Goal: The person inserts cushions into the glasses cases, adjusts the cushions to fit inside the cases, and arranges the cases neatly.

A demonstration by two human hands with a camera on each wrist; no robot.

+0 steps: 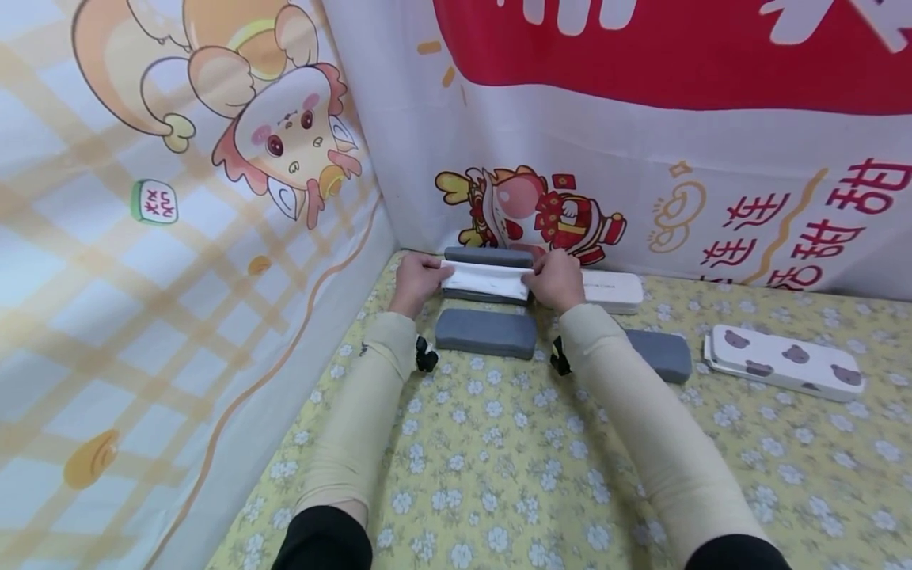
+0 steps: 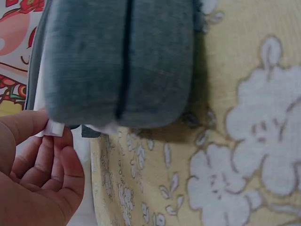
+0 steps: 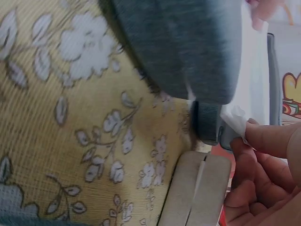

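Note:
My left hand (image 1: 416, 281) and right hand (image 1: 559, 281) pinch the two ends of a folded white cloth (image 1: 488, 279), stretched flat between them. It lies over a grey glasses case (image 1: 486, 255) that stands open, its raised lid behind the cloth and its lower half in front. Thumb and fingers of the left hand (image 2: 42, 174) squeeze one end in the left wrist view. At the other end, the right hand (image 3: 263, 174) grips a crumpled corner (image 3: 237, 115). A closed grey glasses case (image 1: 487, 332) lies just nearer, between the forearms.
To the right stand a white case (image 1: 614, 291), another grey case (image 1: 661, 356) partly behind the right forearm, and a white case with bear faces (image 1: 787, 362). Printed fabric walls (image 1: 399, 158) rise at the left and back of the flowered tablecloth (image 1: 492, 459).

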